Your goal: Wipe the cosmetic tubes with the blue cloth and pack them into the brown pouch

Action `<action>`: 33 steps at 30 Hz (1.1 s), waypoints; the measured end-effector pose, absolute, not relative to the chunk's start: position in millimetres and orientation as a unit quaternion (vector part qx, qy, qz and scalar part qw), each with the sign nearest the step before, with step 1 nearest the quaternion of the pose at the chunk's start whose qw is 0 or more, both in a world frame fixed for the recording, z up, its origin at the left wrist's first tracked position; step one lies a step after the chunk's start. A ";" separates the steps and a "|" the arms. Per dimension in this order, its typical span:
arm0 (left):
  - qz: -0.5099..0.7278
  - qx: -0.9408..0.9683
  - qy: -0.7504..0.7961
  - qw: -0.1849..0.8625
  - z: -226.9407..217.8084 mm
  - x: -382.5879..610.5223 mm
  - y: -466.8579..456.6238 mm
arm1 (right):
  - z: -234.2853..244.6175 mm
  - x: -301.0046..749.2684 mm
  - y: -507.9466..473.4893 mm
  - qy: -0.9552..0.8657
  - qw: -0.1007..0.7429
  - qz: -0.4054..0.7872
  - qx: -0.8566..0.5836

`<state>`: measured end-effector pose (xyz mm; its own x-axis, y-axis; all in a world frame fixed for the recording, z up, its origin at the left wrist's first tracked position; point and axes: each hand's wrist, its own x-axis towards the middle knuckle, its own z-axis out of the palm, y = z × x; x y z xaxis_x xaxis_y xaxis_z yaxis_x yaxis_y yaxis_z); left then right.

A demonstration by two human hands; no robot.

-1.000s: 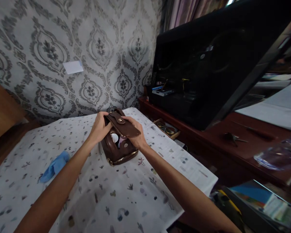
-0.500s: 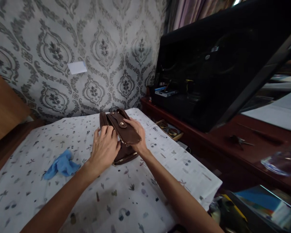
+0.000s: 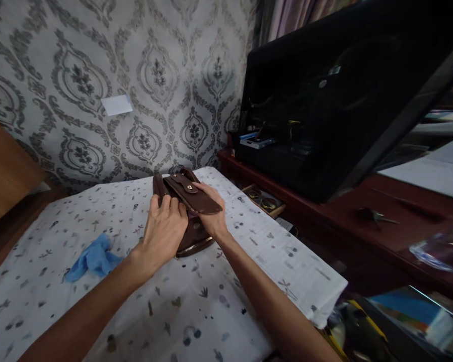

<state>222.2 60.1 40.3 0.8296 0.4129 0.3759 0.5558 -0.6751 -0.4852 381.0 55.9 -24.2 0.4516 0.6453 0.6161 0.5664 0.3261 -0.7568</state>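
Plainly, had the white-covered table (image 3: 196, 314) spread under the brown bag (image 3: 197, 235), with a big black screen (image 3: 305, 130) off to the bag's right. Had a crumpled blue rag (image 3: 95, 257) lying left of the bag. Bent the left hand (image 3: 163, 231), fingertips hidden, over the bag's left side; could not tell whether gripping or merely touching. With the right hand (image 3: 214, 216), grasped the bag's flap (image 3: 202, 201) by its right edge, near a small metal snap (image 3: 190, 187).

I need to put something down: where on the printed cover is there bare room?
The printed cover shows bare between the forearms, nearer than the brown bag, and beyond the blue cloth, toward the wall. Crowded: around the bag, with the left hand and right hand at it.
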 end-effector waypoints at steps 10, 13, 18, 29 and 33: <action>-0.144 -0.917 -0.245 0.279 67.6 223.6 52.8 | -22.7 378.6 56.1 -0.500 0.654 0.045 -0.566; -0.259 -0.894 -0.277 0.239 90.5 205.8 44.8 | -20.6 378.5 55.8 -0.494 0.671 0.052 -0.551; -0.328 -0.885 -0.295 0.152 107.5 183.0 45.5 | -18.4 378.2 56.1 -0.480 0.691 0.084 -0.535; -0.407 -0.856 -0.315 0.044 90.8 173.1 55.2 | -10.2 377.5 54.0 -0.449 0.708 0.136 -0.528; -0.452 -0.837 -0.293 0.091 83.9 181.3 55.7 | -8.3 377.2 56.1 -0.443 0.719 0.144 -0.515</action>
<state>181.3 55.7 83.9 0.4192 0.4079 0.8111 0.5731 -0.8118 0.1121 377.2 56.1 -8.3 0.5653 0.6643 0.4891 0.2484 0.4283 -0.8688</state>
